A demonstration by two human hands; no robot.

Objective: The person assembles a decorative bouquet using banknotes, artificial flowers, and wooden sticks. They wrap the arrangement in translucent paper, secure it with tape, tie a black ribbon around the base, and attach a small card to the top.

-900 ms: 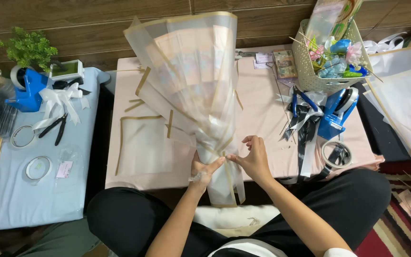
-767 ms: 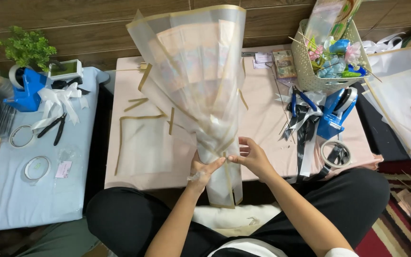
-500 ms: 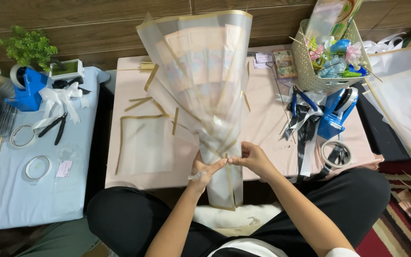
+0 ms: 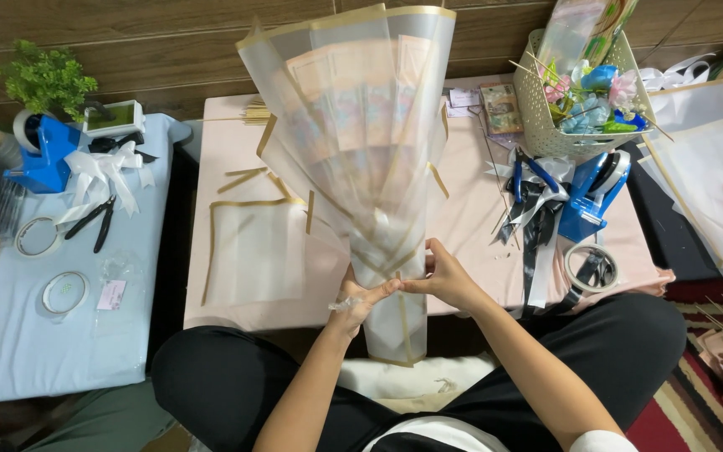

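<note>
Hands — left hand (image 4: 360,297), right hand (image 4: 445,280) — clasp wrapped bouquet (image 4: 361,159); basket (image 4: 546,125) holds flowers (image 4: 596,96).

A home craft corner — low tables (image 4: 479,226) on the floor, tape dispensers (image 4: 593,197), ribbons (image 4: 537,209), wrapping sheets (image 4: 705,176).

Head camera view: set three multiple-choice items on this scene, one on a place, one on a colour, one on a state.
1. Where are the black pliers?
A. blue-covered table
B. basket
C. pink table

2. What colour edges the translucent wrap?
A. red
B. gold
C. green

3. How is the wrap's neck held?
A. by no hand
B. by one hand
C. by both hands

Answers: 1 A, they lie beside the white ribbon. 2 B, gold strips border each sheet. 3 C, left hand and right hand meet there.
</note>
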